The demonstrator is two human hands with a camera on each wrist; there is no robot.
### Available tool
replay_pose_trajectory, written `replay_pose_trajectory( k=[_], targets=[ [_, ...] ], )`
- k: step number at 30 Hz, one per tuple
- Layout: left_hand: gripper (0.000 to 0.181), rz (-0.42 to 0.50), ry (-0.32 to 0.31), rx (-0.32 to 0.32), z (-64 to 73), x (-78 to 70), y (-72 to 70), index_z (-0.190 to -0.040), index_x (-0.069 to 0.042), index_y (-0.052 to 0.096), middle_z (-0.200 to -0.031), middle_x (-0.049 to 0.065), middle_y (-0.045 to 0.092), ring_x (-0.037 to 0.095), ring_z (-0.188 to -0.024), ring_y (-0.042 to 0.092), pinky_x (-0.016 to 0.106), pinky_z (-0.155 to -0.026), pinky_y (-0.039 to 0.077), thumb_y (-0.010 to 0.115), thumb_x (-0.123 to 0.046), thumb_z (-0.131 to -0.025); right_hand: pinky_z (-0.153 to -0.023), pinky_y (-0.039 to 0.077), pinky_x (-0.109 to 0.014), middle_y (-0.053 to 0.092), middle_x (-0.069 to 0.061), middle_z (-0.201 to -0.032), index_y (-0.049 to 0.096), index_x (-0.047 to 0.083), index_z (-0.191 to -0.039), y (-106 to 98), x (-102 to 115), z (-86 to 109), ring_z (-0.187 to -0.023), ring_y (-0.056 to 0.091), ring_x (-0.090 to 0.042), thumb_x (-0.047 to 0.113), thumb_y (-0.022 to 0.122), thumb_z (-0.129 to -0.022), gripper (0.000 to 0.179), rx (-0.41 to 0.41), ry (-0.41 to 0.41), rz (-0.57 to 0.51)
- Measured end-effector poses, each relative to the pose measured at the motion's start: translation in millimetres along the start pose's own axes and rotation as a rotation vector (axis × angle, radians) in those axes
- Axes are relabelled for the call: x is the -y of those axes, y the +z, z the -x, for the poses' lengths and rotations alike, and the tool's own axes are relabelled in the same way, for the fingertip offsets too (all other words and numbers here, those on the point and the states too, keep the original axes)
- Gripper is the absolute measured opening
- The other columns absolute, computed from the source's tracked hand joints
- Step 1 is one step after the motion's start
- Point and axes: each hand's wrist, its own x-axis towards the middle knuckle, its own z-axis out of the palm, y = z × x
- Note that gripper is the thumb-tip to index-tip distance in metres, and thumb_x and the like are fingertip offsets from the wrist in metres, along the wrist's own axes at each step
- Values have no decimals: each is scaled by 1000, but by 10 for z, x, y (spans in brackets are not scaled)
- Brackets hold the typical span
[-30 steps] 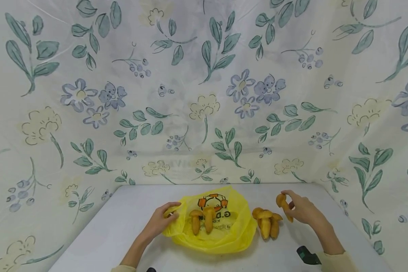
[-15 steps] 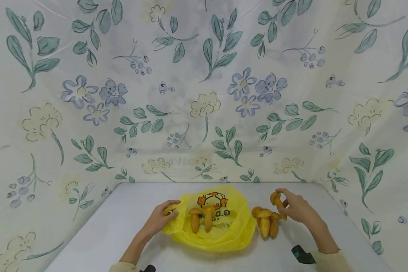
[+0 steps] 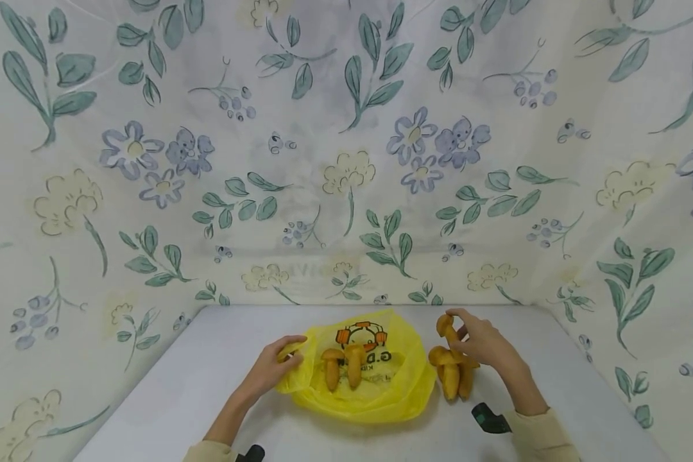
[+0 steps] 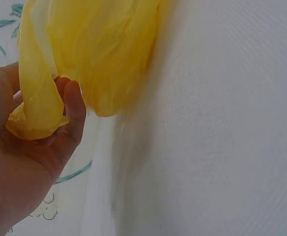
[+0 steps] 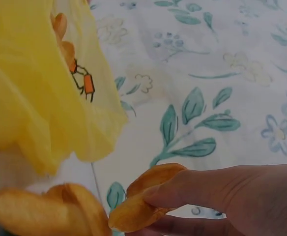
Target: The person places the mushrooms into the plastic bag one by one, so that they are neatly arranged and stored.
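My left hand (image 3: 271, 369) grips the left edge of a yellow plastic bag (image 3: 369, 407), its fingers curled round the gathered film in the left wrist view. Two brown mushrooms lie on the bag's printed side, a shorter mushroom (image 3: 332, 372) left of a longer mushroom (image 3: 355, 366). Above a small pile of mushrooms (image 3: 450, 375) to the right of the bag, my right hand (image 3: 487, 340) pinches a single mushroom (image 3: 446, 326) between thumb and fingers, cap up and stem tilted. In the right wrist view this held mushroom (image 5: 143, 206) is partly covered by the thumb.
The white table (image 3: 208, 346) runs back to a floral curtain (image 3: 346, 192) that also hangs at both sides. Black wrist devices, one at the right wrist (image 3: 489, 418) and one at the left wrist (image 3: 254, 453), stick out near the sleeves.
My right hand has moved left with the held mushroom, from right of the pile to above it. The left hand keeps its grip on the bag. The head view has tilted slightly.
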Motion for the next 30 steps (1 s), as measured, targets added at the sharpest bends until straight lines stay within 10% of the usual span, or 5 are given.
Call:
replay_pose_trajectory(
  k=[9, 30],
  targets=[
    [36, 7, -10, -4, -6, -41, 11, -131, -14, 61, -141, 13, 56, 27, -121, 54, 48, -104, 43, 62, -14, -95, -72, 57, -36, 69, -16, -106, 47, 14, -140, 140, 129, -98, -82, 65, -21, 8, 69, -86, 58, -12, -14, -80],
    [36, 14, 10, 2, -9, 22, 19, -130, -14, 61, -138, 11, 59, 20, -111, 55, 30, -93, 47, 64, -15, -94, -71, 55, -36, 69, -13, -105, 48, 16, -140, 294, 355, -216, -83, 63, -21, 8, 68, -85, 59, -36, 21, -121]
  ],
)
